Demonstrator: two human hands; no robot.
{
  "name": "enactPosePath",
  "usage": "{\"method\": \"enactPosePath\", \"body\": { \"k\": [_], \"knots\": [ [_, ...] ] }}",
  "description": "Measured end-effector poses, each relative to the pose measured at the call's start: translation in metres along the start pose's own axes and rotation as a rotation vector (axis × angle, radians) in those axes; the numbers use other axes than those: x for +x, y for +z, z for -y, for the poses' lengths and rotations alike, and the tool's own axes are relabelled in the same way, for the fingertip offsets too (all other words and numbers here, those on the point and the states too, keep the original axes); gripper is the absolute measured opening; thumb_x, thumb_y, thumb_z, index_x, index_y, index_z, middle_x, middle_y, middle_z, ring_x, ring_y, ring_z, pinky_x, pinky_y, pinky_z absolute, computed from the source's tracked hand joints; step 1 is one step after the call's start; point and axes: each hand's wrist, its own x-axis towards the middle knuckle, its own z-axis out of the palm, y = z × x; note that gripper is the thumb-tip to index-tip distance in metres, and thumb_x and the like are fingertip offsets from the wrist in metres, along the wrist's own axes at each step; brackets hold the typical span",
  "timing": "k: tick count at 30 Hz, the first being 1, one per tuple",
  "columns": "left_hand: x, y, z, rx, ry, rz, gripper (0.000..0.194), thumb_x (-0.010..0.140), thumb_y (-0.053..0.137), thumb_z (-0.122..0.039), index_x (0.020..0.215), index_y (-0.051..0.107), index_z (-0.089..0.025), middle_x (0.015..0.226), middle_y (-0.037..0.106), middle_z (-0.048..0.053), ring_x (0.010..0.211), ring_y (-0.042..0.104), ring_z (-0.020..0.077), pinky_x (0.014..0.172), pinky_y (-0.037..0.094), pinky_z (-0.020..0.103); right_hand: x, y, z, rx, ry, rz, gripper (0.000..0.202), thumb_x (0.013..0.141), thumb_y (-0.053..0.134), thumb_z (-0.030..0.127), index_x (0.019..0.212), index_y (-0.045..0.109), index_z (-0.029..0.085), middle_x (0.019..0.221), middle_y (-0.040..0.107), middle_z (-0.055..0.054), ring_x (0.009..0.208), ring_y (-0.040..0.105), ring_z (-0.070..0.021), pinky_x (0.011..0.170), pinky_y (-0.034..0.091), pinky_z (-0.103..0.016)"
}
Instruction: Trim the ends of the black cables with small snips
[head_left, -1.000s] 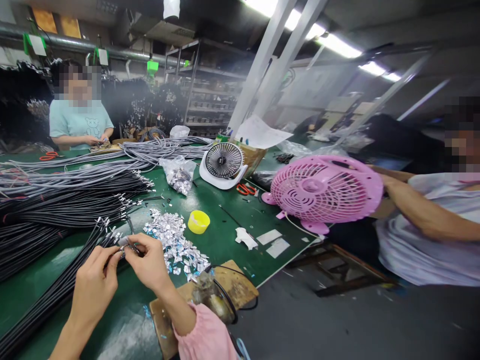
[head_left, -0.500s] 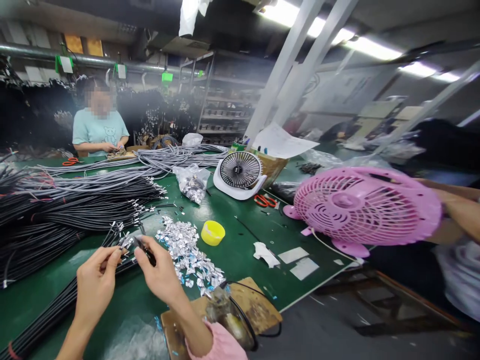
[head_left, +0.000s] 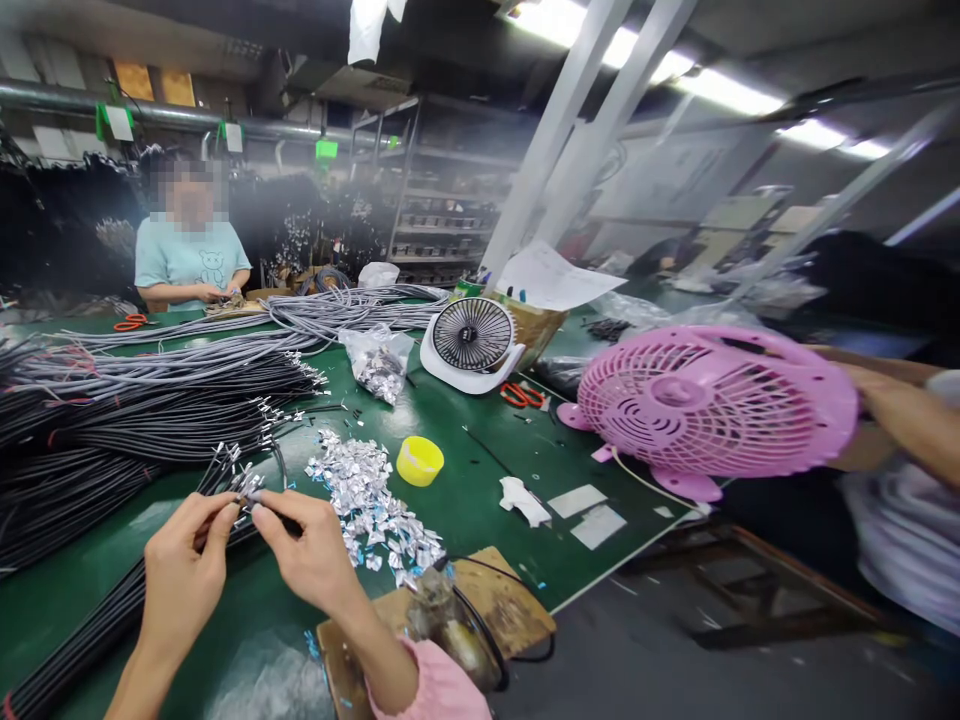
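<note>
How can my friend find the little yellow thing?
On the green table, look for the silver pile by the right hand. The yellow thing sits just right of the pile's far part. It's round and bright, while the bits beside it are flat and silvery.

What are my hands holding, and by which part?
Your left hand and right hand pinch what looks like a cable end; the exact spot is too small to tell.

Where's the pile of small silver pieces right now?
In the head view, the silver pile lies left of centre on the green tabletop, beside the right hand, with the round yellow object at its right.
</note>
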Motion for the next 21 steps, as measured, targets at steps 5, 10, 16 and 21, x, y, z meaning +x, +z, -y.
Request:
{"method": "enactPosePath", "body": {
  "k": [5,10,16,21],
  "knots": [
    [-0.0005,-0.0006,0.0013,-0.019,-0.024,0.013,0.021,0.079,0.064,-0.04,0.072,0.074,-0.023,0.063,0.069,0.0,0.053,0.065,0.0144,0.049,0.051,0.02,-0.0004,0.0005,-0.0023,-0.04,-0.046,-0.025,0.027,0.091,0.055,0.015,0.069,0.069,0.016,0.064,0.058,-0.001,0.059,0.049,-0.0132,0.055,0.033,-0.024],
    [-0.0031,0.0009,0.0025,-0.032,-0.063,0.016,0.022,0.077,0.066,-0.042,0.073,0.076,-0.022,0.063,0.07,0.0,0.054,0.066,0.0149,0.053,0.054,0.021,-0.0022,-0.0008,-0.0028,-0.113,-0.034,-0.041,0.02,0.091,0.059,0.017,0.078,0.074,0.015,0.066,0.062,-0.002,0.054,0.046,-0.0116,0.053,0.031,-0.024],
    [0.0017,0.0002,0.0,-0.047,-0.127,0.11,0.045,0.081,0.062,-0.061,0.064,0.072,-0.02,0.056,0.069,0.002,0.044,0.061,0.0145,0.042,0.05,0.022,-0.0066,-0.0013,-0.0038,-0.171,-0.028,-0.066,0.022,0.091,0.059,0.022,0.073,0.072,0.016,0.063,0.058,-0.001,0.056,0.047,-0.0124,0.055,0.029,-0.025],
    [0.0064,-0.0065,-0.0054,-0.071,-0.111,0.15,0.058,0.078,0.061,-0.073,0.06,0.071,-0.018,0.05,0.063,0.001,0.036,0.054,0.0124,0.033,0.041,0.021,-0.0017,-0.0066,-0.002,-0.038,0.111,-0.136,0.025,0.088,0.055,0.03,0.071,0.068,0.018,0.066,0.058,-0.002,0.062,0.048,-0.0149,0.061,0.032,-0.028]
  ]
}}
